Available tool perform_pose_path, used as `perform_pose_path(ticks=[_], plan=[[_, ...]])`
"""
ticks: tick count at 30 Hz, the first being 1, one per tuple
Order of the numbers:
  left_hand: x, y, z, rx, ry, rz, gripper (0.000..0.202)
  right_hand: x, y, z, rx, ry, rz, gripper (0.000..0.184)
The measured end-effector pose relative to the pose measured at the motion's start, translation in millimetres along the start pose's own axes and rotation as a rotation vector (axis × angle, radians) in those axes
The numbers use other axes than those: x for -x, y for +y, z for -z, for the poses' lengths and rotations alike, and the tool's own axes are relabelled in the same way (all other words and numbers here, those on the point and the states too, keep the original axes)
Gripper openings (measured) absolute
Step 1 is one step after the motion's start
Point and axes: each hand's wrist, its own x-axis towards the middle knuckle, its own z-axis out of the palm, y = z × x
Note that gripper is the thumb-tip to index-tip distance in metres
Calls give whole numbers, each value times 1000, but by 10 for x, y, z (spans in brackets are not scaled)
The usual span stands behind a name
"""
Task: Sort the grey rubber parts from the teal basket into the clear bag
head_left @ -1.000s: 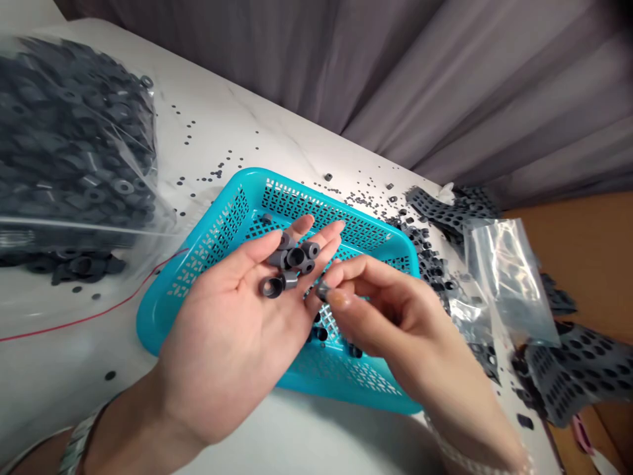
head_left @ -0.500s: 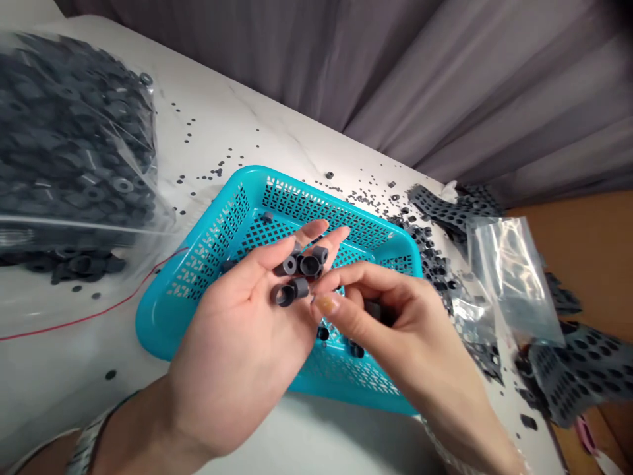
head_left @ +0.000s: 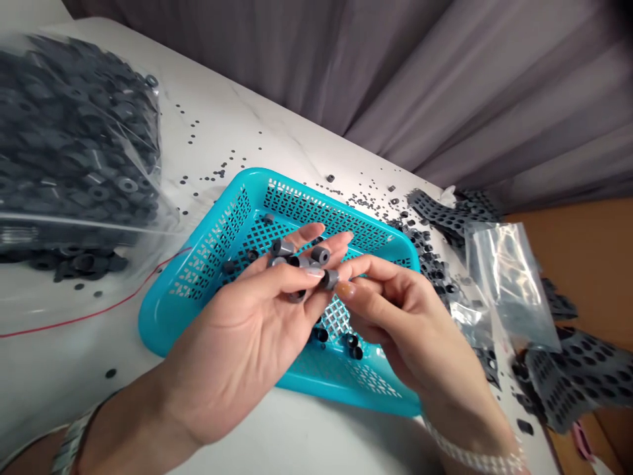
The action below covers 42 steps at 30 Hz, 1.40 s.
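Grey bushings [head_left: 297, 261] over teal plastic basket [head_left: 252, 173]

Your left hand [head_left: 237, 330] is half-curled, cradling several above the basket's middle. Your right hand [head_left: 395, 323] pinches 1 bushing [head_left: 330, 279] between thumb and fingertip. They look light, stiff and slippery; grip the outer wall. Clear bag of bushings [head_left: 74, 132] sits at the bench's [head_left: 208, 112] left edge.

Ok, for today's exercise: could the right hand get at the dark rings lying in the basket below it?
Probably yes: the right hand hangs just above the dark rings in the turquoise basket, nothing between, though its fingers pinch a grey sleeve it would likely drop first.
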Motion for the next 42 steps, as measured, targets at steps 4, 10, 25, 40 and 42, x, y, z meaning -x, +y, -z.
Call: perform_pose_path(ticks=[4,10,25,40,42], plan=[[11,-1,-9,18,14,15,34,-9,3,2,4,31,12,12],[11,40,-10,61,2,49,46,-8,-8,-56,7,26,18,14],[24,17,-31,-59,76,-11,50,-47,-62,22,-401,-186,-210,11],[50,9,91,-210,-49,-104,58,-86,-67,-3,-462,-106,-202,36],[56,15,69,-182,-60,-105,55,-87,-59,-38,-422,-83,-198,33]])
